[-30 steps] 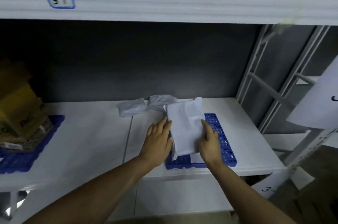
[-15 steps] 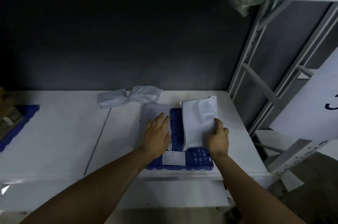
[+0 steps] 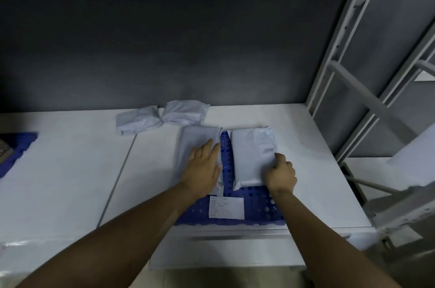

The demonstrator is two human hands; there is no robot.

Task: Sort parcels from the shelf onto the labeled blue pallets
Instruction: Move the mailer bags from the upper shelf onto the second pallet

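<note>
Parcels point(image 3: 253, 153) in grey plastic lie on a blue pallet point(image 3: 259, 210) on the white shelf point(image 3: 70, 170), at the centre of the frame. Nearest, a paper label point(image 3: 226, 207) sits at the pallet's front edge. Just beyond it, the left grip point(image 3: 203, 166) presses flat, fingers straight, on the left parcel point(image 3: 195, 139), which seems to overhang the pallet's left side. The right grip point(image 3: 281, 176) curls round the near right edge of the right parcel point(image 3: 253, 146). To finish well, slide the left parcel rightward onto the pallet and keep the label uncovered. Farther back, two crumpled parcels point(image 3: 162, 118) lie by the dark wall.
</note>
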